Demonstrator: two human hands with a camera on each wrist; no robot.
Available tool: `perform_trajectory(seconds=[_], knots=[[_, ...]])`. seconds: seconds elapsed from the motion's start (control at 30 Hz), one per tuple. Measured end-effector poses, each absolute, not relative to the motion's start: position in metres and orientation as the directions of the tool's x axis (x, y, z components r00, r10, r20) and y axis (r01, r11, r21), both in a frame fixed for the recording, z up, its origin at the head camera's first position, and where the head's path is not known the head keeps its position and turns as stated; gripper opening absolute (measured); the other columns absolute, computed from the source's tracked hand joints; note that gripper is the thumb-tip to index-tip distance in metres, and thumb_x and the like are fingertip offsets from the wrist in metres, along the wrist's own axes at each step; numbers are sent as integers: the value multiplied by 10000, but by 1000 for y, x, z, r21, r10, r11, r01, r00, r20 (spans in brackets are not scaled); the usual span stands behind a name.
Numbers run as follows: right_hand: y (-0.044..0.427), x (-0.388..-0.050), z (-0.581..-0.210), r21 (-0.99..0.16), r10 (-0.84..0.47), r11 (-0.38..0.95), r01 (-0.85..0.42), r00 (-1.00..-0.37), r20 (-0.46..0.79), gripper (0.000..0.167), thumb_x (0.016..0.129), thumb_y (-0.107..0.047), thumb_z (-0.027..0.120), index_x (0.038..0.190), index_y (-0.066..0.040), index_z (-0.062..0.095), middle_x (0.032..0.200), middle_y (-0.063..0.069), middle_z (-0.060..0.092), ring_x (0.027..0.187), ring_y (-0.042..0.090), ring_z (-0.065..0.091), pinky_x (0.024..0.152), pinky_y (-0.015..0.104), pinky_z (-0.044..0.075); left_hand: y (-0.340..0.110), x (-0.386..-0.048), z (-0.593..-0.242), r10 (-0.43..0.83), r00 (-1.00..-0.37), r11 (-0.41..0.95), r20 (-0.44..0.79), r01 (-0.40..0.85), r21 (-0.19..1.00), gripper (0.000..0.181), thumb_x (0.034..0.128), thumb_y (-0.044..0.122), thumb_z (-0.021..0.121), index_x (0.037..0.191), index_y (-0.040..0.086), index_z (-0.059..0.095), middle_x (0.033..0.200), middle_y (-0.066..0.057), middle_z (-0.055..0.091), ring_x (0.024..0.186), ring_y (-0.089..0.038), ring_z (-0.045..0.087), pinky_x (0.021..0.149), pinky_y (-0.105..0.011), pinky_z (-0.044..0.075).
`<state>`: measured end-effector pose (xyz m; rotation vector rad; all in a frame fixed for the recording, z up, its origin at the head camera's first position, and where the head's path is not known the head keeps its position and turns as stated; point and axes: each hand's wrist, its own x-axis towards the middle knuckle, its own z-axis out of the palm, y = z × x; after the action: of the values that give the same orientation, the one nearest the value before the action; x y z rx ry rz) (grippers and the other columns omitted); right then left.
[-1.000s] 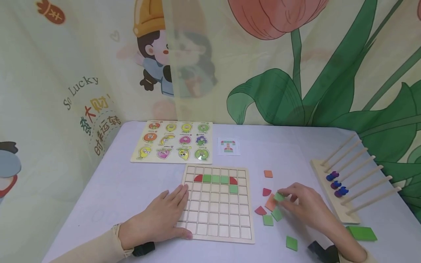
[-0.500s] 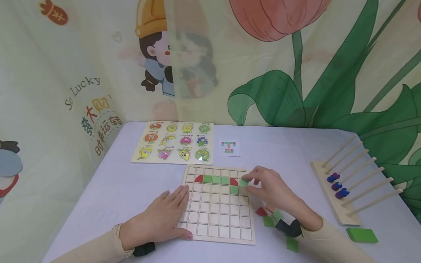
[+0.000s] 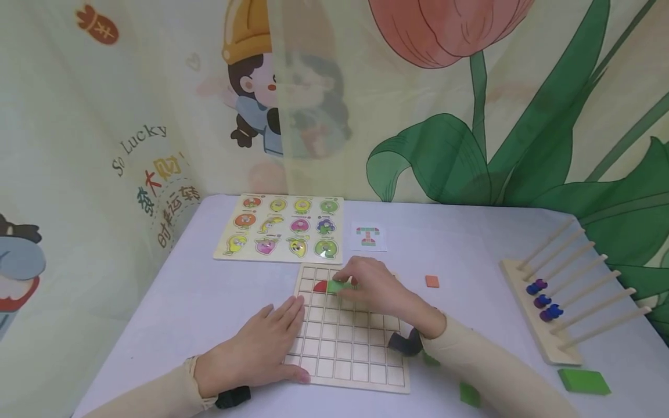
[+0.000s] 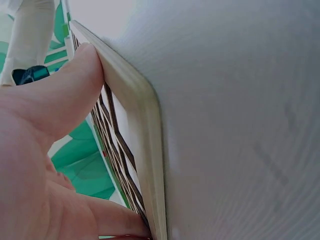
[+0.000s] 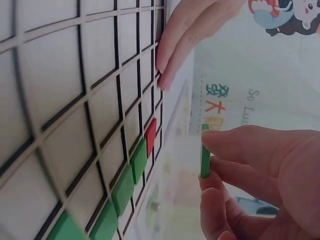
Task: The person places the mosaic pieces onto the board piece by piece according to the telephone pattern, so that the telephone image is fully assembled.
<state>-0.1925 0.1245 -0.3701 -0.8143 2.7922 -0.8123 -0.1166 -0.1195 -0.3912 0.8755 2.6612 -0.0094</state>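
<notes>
The right hand has swung leftward from the right edge of the wooden grid board to its upper rows, narrowly pinching 1 green tile between thumb and fingers. The right wrist view shows that tile edge-on and apart from the board, so it is not yet seated; its cell cannot be told. At least 4 placed green tiles and 1 red quarter-circle tile lie in the grid. The left hand stays at the board's left side, fingers straight, thumb spread wide onto the lower-left corner. Beyond the board, a pattern card lies on the table.
</notes>
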Motion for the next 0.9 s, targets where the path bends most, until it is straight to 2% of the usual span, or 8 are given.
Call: perform_trajectory(seconds=[0.13, 0.27, 0.37, 0.53, 0.73, 0.9], knots=[[108, -199, -374, -530, -576, 680, -506, -816, 40, 243, 873, -126, 794, 1113, -94, 807, 984, 12, 771, 882, 146, 657, 731, 264, 506, -119, -116, -391, 575, -755, 811, -316, 577, 100, 1151, 808, 834, 581, 1584, 17, 346, 1713, -135, 237, 1592, -284, 243, 1201, -581, 336], [99, -203, -378, -526, -609, 669, -525, -793, 18, 225, 877, -122, 781, 1099, -96, 811, 943, -12, 762, 811, 122, 587, 705, 256, 460, -119, -115, -390, 577, -755, 810, -312, 579, 95, 1147, 810, 830, 584, 1582, 14, 348, 1712, -138, 237, 1591, -283, 247, 1199, -578, 340], [94, -204, -382, -512, -620, 677, -529, -784, -9, 192, 882, -129, 779, 1069, -115, 820, 868, -45, 742, 757, 106, 523, 682, 253, 428, -119, -115, -390, 573, -757, 812, -315, 577, 91, 1150, 809, 833, 580, 1583, 15, 348, 1713, -137, 237, 1591, -280, 247, 1201, -576, 339], [88, -204, -389, -471, -624, 700, -537, -780, -39, 166, 881, -126, 787, 1043, -125, 824, 829, -52, 757, 733, 94, 512, 700, 241, 434, -119, -115, -390, 567, -758, 816, -322, 571, 91, 1155, 805, 835, 582, 1586, 19, 342, 1714, -131, 236, 1593, -277, 242, 1206, -575, 333], [84, -200, -393, -447, -607, 725, -524, -793, -55, 223, 867, -84, 787, 1078, -145, 823, 915, -45, 789, 762, 112, 530, 717, 239, 450, -119, -115, -390, 572, -756, 812, -317, 577, 87, 1148, 809, 832, 581, 1582, 15, 349, 1710, -137, 244, 1590, -280, 251, 1203, -572, 339], [84, -197, -392, -430, -596, 738, -520, -801, -57, 234, 870, -115, 806, 1101, -151, 819, 1065, -10, 805, 900, 110, 644, 832, 275, 532, -119, -116, -391, 578, -754, 806, -313, 586, 77, 1150, 811, 839, 567, 1581, 14, 350, 1709, -139, 247, 1589, -280, 254, 1199, -569, 347]])
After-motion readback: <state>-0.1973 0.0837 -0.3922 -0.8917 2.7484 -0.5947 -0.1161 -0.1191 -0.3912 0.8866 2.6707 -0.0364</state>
